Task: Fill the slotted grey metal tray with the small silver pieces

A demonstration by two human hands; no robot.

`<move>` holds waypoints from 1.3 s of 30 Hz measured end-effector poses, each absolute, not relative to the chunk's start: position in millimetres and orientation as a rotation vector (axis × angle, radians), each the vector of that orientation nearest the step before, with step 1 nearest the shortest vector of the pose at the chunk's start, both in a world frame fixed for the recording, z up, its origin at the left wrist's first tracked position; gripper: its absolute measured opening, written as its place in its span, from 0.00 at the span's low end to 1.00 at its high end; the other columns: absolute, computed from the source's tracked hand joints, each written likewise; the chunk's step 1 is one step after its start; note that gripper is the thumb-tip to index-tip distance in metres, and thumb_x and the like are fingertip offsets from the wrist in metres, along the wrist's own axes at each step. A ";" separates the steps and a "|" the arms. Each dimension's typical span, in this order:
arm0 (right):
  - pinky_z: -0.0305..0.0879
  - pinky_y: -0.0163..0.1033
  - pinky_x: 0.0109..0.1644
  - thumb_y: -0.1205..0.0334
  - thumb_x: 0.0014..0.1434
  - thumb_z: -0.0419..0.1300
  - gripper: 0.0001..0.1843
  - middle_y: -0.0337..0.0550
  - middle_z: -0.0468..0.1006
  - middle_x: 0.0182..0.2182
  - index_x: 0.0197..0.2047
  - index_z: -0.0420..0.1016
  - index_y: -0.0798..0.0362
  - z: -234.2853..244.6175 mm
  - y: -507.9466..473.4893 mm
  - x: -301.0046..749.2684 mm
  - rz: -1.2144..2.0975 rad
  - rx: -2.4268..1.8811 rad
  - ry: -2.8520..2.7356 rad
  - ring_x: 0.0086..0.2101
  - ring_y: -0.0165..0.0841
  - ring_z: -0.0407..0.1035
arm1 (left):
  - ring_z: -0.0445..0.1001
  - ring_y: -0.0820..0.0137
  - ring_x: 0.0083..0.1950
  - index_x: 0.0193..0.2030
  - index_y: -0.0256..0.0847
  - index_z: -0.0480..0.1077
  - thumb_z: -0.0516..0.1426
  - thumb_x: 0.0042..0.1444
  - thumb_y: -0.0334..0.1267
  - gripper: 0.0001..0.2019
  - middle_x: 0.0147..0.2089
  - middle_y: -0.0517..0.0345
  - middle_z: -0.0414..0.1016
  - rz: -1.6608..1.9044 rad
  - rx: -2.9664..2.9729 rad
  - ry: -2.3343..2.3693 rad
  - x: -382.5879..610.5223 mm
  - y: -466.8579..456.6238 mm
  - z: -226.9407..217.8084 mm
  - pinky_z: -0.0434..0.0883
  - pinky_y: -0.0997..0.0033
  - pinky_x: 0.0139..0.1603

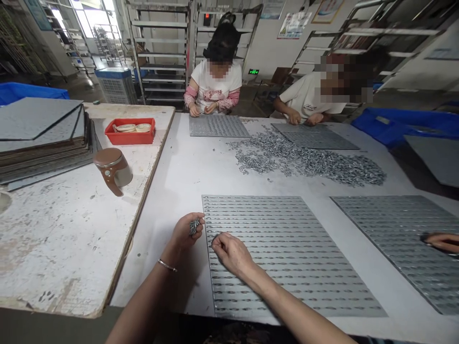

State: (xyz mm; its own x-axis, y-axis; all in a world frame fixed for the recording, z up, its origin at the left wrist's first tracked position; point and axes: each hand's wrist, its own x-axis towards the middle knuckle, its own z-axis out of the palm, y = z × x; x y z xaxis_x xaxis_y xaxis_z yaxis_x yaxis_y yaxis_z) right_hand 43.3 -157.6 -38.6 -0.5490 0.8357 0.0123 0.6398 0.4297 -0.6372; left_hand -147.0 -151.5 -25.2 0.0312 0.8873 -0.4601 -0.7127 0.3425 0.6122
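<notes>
My left hand (187, 230), palm up beside the board's left edge, is curled around a small heap of shiny dark-grey pieces (194, 226). My right hand (233, 252) is over the left part of a flat grey board (283, 253), thumb and fingers pinched together. Whatever sits between those fingertips is hidden or too small to name. Rows of small pointed, shiny pieces run across the board from side to side. Farther back on the white table (172, 181) lies a wide loose pile of similar pieces (311, 160).
At right, another person's hand (442, 242) is over a second board (398, 229). Two people sit across with boards (217, 126). The left table holds a brown-lidded mug (114, 169), a red tray (131, 137) and stacked boards (39, 119). Blue bins (394, 122) stand right.
</notes>
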 end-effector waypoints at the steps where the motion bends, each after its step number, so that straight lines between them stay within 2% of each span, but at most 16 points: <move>1: 0.60 0.36 0.39 0.67 0.61 0.55 0.08 0.40 0.76 0.30 0.31 0.72 0.51 -39.4 -158.5 42.8 0.828 -1.264 -2.361 0.33 0.33 0.69 | 0.60 0.80 0.19 0.35 0.34 0.73 0.61 0.49 0.32 0.07 0.27 0.59 0.70 1.254 0.240 0.909 -147.4 -151.5 -26.0 0.50 0.82 0.14; 6: 0.59 0.36 0.37 0.67 0.58 0.57 0.02 0.38 0.75 0.29 0.35 0.70 0.50 -37.4 -159.3 41.4 0.863 -1.348 -2.328 0.31 0.33 0.69 | 0.60 0.80 0.19 0.37 0.33 0.73 0.62 0.51 0.35 0.08 0.28 0.59 0.70 1.245 0.260 0.906 -147.8 -152.3 -25.9 0.49 0.82 0.14; 9: 0.59 0.35 0.33 0.65 0.59 0.58 0.01 0.35 0.73 0.26 0.35 0.69 0.50 -26.2 -154.4 40.6 0.986 -1.303 -2.277 0.27 0.32 0.67 | 0.59 0.80 0.18 0.40 0.33 0.74 0.63 0.54 0.42 0.13 0.28 0.57 0.71 1.229 0.290 0.908 -145.2 -153.9 -22.7 0.47 0.81 0.14; 11: 0.61 0.35 0.33 0.61 0.63 0.57 0.05 0.36 0.73 0.25 0.34 0.70 0.50 -14.2 -148.8 37.9 0.989 -1.234 -2.202 0.27 0.32 0.67 | 0.58 0.79 0.18 0.42 0.33 0.74 0.63 0.56 0.48 0.18 0.28 0.57 0.72 1.220 0.326 0.908 -142.3 -155.4 -20.9 0.46 0.80 0.14; 14: 0.66 0.38 0.40 0.59 0.67 0.55 0.09 0.41 0.77 0.32 0.40 0.76 0.50 4.0 -139.1 29.2 0.841 -1.101 -2.190 0.34 0.35 0.71 | 0.56 0.79 0.16 0.43 0.34 0.74 0.61 0.56 0.58 0.25 0.24 0.59 0.69 1.174 0.442 0.891 -137.4 -157.9 -20.4 0.42 0.79 0.15; 16: 0.68 0.40 0.45 0.62 0.68 0.54 0.12 0.44 0.79 0.38 0.46 0.79 0.48 11.3 -134.0 22.1 0.777 -0.995 -2.297 0.40 0.36 0.73 | 0.54 0.79 0.16 0.41 0.34 0.74 0.59 0.55 0.63 0.28 0.21 0.63 0.65 1.143 0.536 0.902 -134.7 -159.5 -21.5 0.42 0.78 0.15; 18: 0.68 0.40 0.46 0.65 0.67 0.54 0.13 0.45 0.79 0.39 0.46 0.80 0.47 13.2 -130.7 16.6 0.751 -0.959 -2.405 0.41 0.37 0.73 | 0.53 0.78 0.16 0.40 0.34 0.74 0.57 0.56 0.65 0.30 0.20 0.64 0.62 1.123 0.612 0.930 -132.8 -160.6 -22.7 0.41 0.77 0.14; 24: 0.67 0.38 0.42 0.65 0.64 0.58 0.10 0.42 0.79 0.32 0.36 0.82 0.48 5.9 -129.6 19.5 0.749 -1.040 -2.328 0.35 0.35 0.73 | 0.51 0.78 0.16 0.31 0.38 0.71 0.58 0.56 0.60 0.23 0.19 0.65 0.60 1.075 0.672 0.928 -132.6 -161.3 -19.6 0.40 0.75 0.15; 27: 0.66 0.39 0.40 0.61 0.62 0.60 0.10 0.42 0.79 0.29 0.31 0.81 0.49 4.1 -131.6 26.4 0.852 -1.118 -2.159 0.31 0.34 0.71 | 0.53 0.79 0.17 0.28 0.40 0.68 0.62 0.52 0.53 0.18 0.21 0.62 0.66 1.034 0.663 0.922 -135.2 -161.3 -16.4 0.41 0.76 0.15; 30: 0.67 0.38 0.36 0.54 0.59 0.62 0.11 0.43 0.80 0.28 0.33 0.80 0.52 2.3 -135.0 32.5 1.181 -1.182 -1.914 0.28 0.32 0.69 | 0.56 0.80 0.17 0.29 0.40 0.68 0.66 0.47 0.48 0.16 0.25 0.59 0.72 0.973 0.651 0.925 -137.0 -162.4 -15.0 0.42 0.78 0.15; 34: 0.62 0.33 0.27 0.47 0.52 0.68 0.18 0.43 0.80 0.28 0.36 0.79 0.56 0.0 -140.3 40.6 1.703 -1.215 -1.536 0.24 0.27 0.66 | 0.57 0.80 0.17 0.28 0.38 0.69 0.69 0.44 0.46 0.17 0.24 0.59 0.72 0.905 0.651 0.950 -135.1 -165.8 -15.5 0.44 0.79 0.15; 39: 0.62 0.32 0.24 0.50 0.47 0.71 0.17 0.36 0.74 0.21 0.32 0.78 0.54 -17.2 -151.4 50.2 1.779 -1.310 -1.377 0.22 0.27 0.65 | 0.57 0.81 0.16 0.27 0.37 0.70 0.68 0.45 0.44 0.15 0.25 0.58 0.72 0.957 0.588 1.029 -136.6 -162.2 -18.0 0.43 0.79 0.14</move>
